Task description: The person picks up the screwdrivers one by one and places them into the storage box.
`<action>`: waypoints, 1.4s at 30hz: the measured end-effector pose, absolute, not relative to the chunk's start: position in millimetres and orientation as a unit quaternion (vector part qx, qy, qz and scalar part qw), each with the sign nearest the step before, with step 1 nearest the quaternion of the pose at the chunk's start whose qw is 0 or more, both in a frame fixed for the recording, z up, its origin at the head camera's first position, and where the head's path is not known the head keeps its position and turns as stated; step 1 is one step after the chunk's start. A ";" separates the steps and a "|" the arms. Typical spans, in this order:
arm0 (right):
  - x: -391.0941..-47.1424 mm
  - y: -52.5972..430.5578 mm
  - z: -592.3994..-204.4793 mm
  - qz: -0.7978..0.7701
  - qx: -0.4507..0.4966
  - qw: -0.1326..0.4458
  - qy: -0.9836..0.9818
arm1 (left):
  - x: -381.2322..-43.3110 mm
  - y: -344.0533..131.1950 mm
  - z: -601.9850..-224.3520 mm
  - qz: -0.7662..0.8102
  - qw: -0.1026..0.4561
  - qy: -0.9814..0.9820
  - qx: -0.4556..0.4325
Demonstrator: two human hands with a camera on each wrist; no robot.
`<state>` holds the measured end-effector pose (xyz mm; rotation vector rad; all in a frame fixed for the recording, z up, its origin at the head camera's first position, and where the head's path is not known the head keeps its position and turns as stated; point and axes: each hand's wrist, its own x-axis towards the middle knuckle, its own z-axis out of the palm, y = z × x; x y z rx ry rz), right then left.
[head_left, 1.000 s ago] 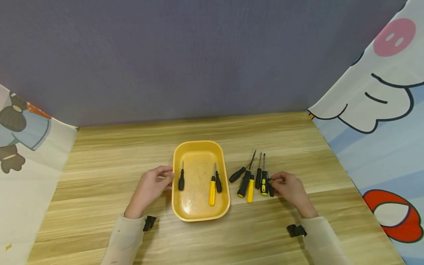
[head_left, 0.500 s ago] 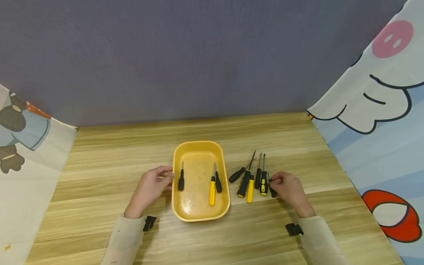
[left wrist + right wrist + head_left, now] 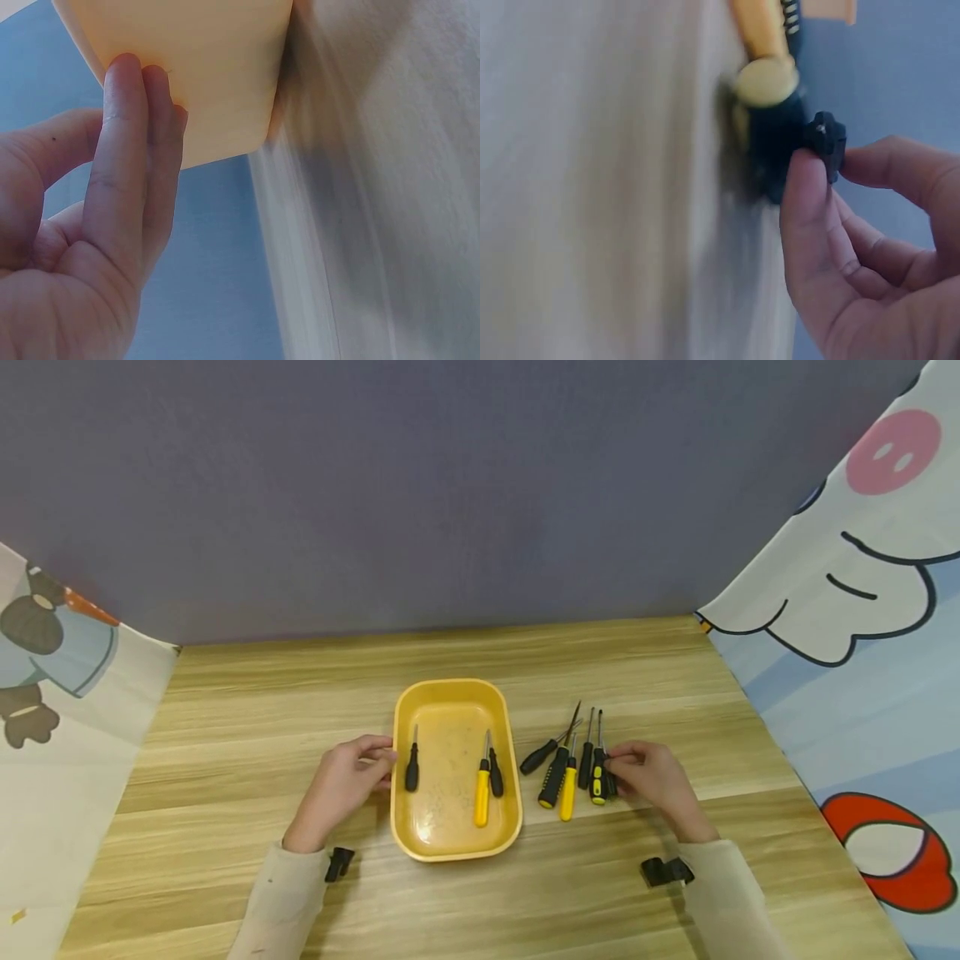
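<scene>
My left hand (image 3: 351,783) rests at the left side of a yellow tray (image 3: 457,855). In the left wrist view, its straight fingers (image 3: 116,157) touch the tray's outer wall; the thumb tip is hidden. Beside the row of screwdrivers on the table, my right hand (image 3: 651,778) pinches the handle of a small black screwdriver (image 3: 826,142) between thumb and fingertips. That screwdriver mostly hides behind a black-and-yellow screwdriver (image 3: 597,778) in the head view. Inside the tray lie a black screwdriver (image 3: 412,770) at left, and a yellow-handled screwdriver (image 3: 482,795) beside another black screwdriver (image 3: 496,777) at right.
Between tray and right hand lie a tilted black screwdriver (image 3: 537,758), a thick black-handled screwdriver (image 3: 552,783), a yellow-handled screwdriver (image 3: 567,793) and a slim black screwdriver (image 3: 585,767). A grey panel (image 3: 450,510) stands behind the wooden table (image 3: 262,702), with printed cloth at both sides.
The small black screwdriver first tilts away from the black-and-yellow one, then moves back against it as my right hand shifts slightly. My left hand and the tray stay in place.
</scene>
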<state>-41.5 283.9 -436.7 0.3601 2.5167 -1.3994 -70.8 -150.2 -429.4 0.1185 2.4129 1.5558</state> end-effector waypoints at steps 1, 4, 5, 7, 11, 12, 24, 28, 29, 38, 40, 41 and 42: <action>-43.4 282.0 -435.6 -0.493 0.121 0.119 0.853 | -71.0 -150.3 -429.1 0.536 0.134 0.832 0.041; -49.9 273.0 -430.2 -0.531 0.112 0.124 0.831 | -71.3 -150.5 -428.3 0.537 0.135 0.832 0.039; -52.7 268.9 -428.0 -0.538 0.107 0.124 0.827 | -71.4 -150.5 -428.0 0.537 0.135 0.832 0.038; -58.5 259.0 -422.0 -0.550 0.092 0.126 0.821 | -71.7 -150.7 -427.9 0.537 0.137 0.832 0.037; -71.1 237.7 -411.5 -0.551 0.066 0.130 0.822 | -72.3 -150.5 -427.8 0.537 0.138 0.831 0.037; -74.3 232.3 -409.3 -0.553 0.062 0.133 0.820 | -72.3 -150.4 -427.7 0.537 0.138 0.831 0.037; -105.3 162.9 -385.1 -0.567 -0.002 0.145 0.811 | -72.1 -150.2 -428.4 0.538 0.140 0.830 0.037; -112.8 137.8 -381.9 -0.579 -0.017 0.156 0.800 | -72.2 -150.2 -427.7 0.540 0.138 0.829 0.039; -114.3 131.8 -381.4 -0.583 -0.021 0.159 0.796 | -72.3 -150.1 -427.7 0.540 0.138 0.829 0.039; -126.6 84.7 -385.0 -0.588 -0.045 0.173 0.789 | -72.8 -149.5 -427.7 0.544 0.137 0.827 0.036; -128.1 77.3 -387.9 -0.579 -0.051 0.172 0.795 | -73.0 -149.3 -427.6 0.545 0.137 0.826 0.036; -128.8 74.3 -389.6 -0.575 -0.052 0.173 0.798 | -73.2 -149.2 -427.6 0.546 0.137 0.826 0.037; -129.5 71.6 -391.3 -0.572 -0.052 0.173 0.800 | -73.5 -149.1 -427.5 0.545 0.136 0.826 0.038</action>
